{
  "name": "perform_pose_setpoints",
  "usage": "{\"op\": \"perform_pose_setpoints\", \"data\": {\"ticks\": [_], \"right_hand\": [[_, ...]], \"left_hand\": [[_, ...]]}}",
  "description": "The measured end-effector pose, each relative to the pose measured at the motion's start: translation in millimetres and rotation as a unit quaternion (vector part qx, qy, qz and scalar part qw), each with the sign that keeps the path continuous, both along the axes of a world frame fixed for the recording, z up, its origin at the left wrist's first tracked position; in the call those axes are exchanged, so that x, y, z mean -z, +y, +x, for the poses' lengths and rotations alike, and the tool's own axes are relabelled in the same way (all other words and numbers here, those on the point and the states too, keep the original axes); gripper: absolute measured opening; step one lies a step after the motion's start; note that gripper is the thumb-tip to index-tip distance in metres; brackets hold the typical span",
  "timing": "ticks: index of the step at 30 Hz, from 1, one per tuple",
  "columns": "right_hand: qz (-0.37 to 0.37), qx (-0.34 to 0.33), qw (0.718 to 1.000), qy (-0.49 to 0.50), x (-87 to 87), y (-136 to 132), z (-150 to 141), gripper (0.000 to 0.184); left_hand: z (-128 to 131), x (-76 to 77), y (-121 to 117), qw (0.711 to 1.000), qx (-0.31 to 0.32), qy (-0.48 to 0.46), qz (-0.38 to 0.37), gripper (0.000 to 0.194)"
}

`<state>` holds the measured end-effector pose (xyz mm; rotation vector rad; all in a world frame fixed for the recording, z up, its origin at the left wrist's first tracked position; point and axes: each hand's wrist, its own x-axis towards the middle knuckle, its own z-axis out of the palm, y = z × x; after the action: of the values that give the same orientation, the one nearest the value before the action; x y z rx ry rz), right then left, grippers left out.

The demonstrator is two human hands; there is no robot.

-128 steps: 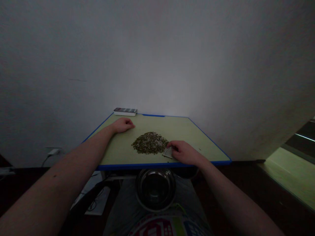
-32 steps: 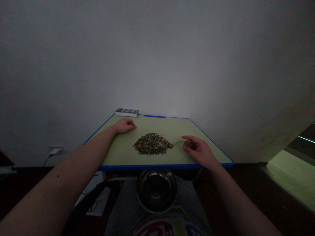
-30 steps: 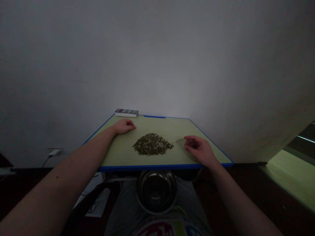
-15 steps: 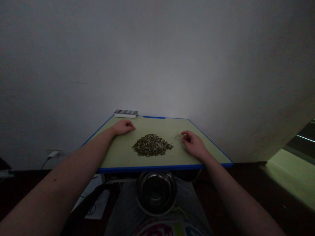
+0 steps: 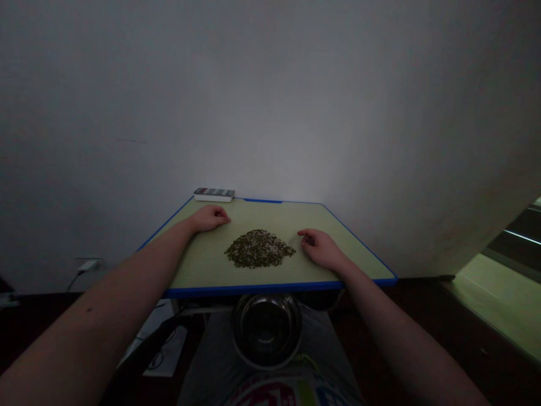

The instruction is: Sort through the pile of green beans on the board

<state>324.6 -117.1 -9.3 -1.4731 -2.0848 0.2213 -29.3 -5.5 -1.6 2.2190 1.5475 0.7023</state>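
A pile of small green and pale grains lies in the middle of the green, blue-edged table. My right hand rests on the table at the pile's right edge. Its fingers are curled round a small clear plastic piece that touches the grains. My left hand lies as a loose fist on the table, behind and to the left of the pile, with nothing seen in it. A steel bowl sits on my lap just below the table's front edge.
A flat device like a phone lies at the table's far left corner against the white wall. A plug and cable are on the floor at the left. A green surface shows at the right.
My right hand let the clear piece slide out to the right of the pile, then carried it back leftward to the pile's right edge. My left hand has stayed put.
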Motion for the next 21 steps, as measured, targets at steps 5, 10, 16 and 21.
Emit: {"op": "perform_pose_setpoints", "data": {"ticks": [5, 10, 16, 21], "right_hand": [[-0.016, -0.022, 0.998, 0.058, 4.6, -4, 5, 0.034], [-0.003, 0.031, 0.996, 0.081, 5.8, -12, 12, 0.035], [0.020, 0.088, 0.993, 0.075, 5.0, -15, 10, 0.035], [0.044, 0.135, 0.987, 0.073, 6.9, -12, 15, 0.037]], "left_hand": [[0, -0.2, -1, 1.000, -0.006, 0.004, 0.001, 0.035], [1, -1.1, -2, 1.000, -0.004, 0.006, 0.001, 0.036], [0, -0.6, 0, 1.000, -0.010, 0.019, 0.005, 0.037], [-1, 0.3, 1, 1.000, -0.005, 0.018, 0.006, 0.037]]}}
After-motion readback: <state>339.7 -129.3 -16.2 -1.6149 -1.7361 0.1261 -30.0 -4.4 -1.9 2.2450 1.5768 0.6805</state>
